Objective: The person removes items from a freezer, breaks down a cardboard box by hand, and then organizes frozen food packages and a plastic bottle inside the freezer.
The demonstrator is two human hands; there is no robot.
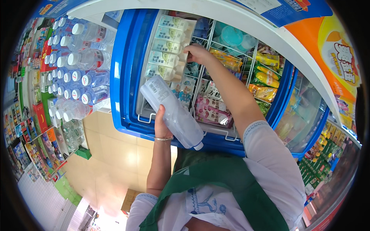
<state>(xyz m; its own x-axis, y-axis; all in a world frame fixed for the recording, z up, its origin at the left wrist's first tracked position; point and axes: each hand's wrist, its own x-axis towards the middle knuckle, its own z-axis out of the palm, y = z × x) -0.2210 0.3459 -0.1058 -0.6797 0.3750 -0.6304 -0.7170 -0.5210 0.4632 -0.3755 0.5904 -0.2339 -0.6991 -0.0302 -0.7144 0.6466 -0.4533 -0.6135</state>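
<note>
My left hand (162, 124) is wrapped around a large frosted plastic bottle (176, 115), cloudy white inside and lying aslant with its cap towards me. The bottle is over the near rim of an open blue chest freezer (118, 95). Deeper in, my right hand (197, 54) grips the right edge of a white carton (185, 46) with its fingers curled; the fingertips are partly hidden. Several pale green-and-white ice cream packs (166, 46) stand in a row in that carton. Blue-and-white packets (185, 89) lie below my right hand.
White wire dividers (252, 68) split the freezer, with pink ice cream packets (214, 111), yellow packets (264, 75) and turquoise tubs (231, 36). A sliding glass lid (300, 109) covers its right end. Stacked water bottles (83, 63) stand left. A cardboard box (130, 199) sits on the floor.
</note>
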